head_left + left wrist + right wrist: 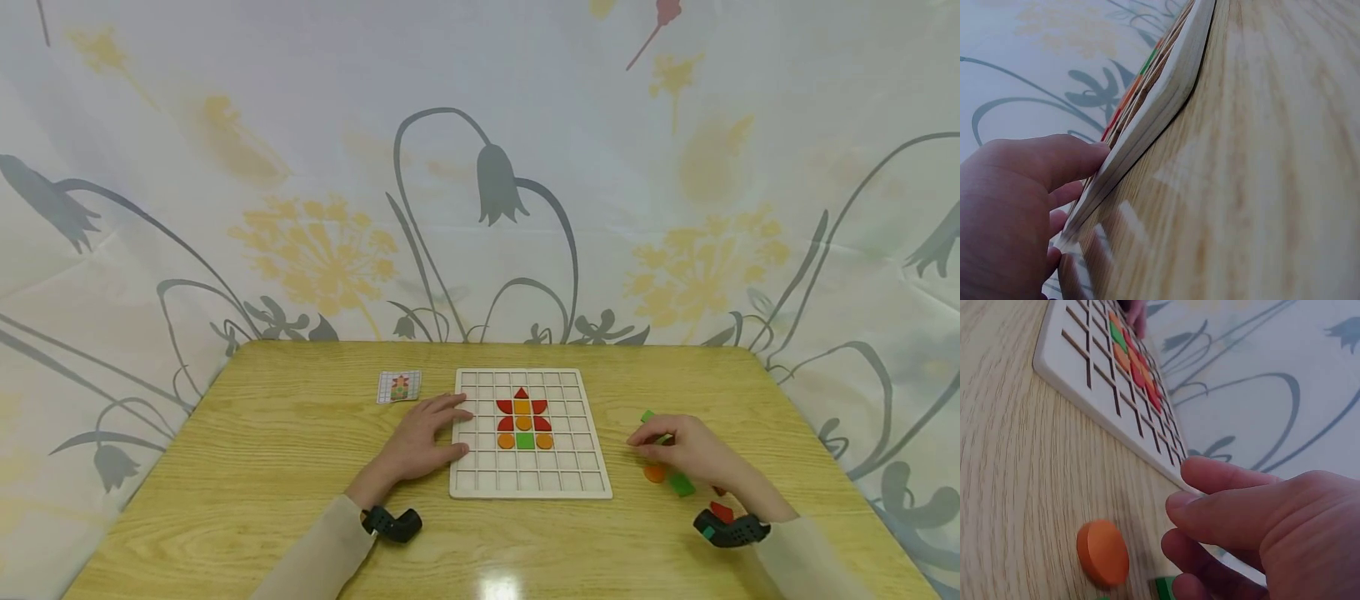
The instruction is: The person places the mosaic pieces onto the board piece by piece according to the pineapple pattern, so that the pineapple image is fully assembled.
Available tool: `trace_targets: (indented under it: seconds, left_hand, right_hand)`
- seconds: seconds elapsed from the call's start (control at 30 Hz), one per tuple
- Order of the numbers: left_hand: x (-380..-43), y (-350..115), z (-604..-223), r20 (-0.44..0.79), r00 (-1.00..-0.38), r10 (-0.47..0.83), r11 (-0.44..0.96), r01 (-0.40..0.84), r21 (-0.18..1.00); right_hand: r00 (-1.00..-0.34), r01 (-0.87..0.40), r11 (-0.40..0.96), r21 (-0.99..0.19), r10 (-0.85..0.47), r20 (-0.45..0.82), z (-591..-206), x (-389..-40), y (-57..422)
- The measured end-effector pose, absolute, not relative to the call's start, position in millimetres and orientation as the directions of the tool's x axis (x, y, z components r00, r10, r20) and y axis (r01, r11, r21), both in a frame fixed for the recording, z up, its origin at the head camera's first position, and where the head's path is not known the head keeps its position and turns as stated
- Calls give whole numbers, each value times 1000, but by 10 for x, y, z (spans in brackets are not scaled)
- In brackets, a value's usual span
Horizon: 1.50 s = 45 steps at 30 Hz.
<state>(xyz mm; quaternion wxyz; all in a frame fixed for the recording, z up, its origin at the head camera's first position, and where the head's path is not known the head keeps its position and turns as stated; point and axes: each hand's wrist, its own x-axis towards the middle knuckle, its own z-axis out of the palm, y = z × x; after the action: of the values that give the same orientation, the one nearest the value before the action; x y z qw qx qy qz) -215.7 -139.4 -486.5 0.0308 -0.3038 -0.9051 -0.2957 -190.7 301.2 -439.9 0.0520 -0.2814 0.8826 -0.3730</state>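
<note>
A white grid board (581,461) lies on the table, carrying a figure of flat pieces. A red triangle (521,392) tops it, above an orange square (522,407) and an orange disc (523,423), with red curved pieces at the sides. Its bottom row has a green square (524,441) between two orange discs. My left hand (423,437) rests at the board's left edge, fingers spread, fingertips touching the rim. To the right of the board, my right hand (686,446) hovers over loose pieces, fingers loosely bent. Between its thumb and forefinger no piece shows in the right wrist view.
Loose pieces lie around the right hand: an orange disc (654,473), a green piece (682,485) and a red piece (722,512). A small card (399,387) printed with a similar figure lies left of the board. A flower-patterned curtain (337,167) hangs behind the table.
</note>
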Motion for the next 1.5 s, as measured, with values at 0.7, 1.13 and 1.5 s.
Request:
trace_targets:
  seconds: [0.7, 1.13, 1.5]
  left_hand:
    - [-2156, -1398, -4871, 234, -817, 527, 639, 563, 525]
    - [-2149, -1400, -4848, 256, -803, 539, 617, 583, 529]
    - [-2155, -1401, -4861, 242, -810, 535, 630, 573, 524]
  right_hand:
    - [-769, -431, 494, -755, -638, 22, -4501, -1879, 3219]
    - [-812, -239, 515, -823, -571, -122, -4473, -1834, 3156]
    - [-826, -308, 557, -771, -558, -74, -4440, -1840, 3169]
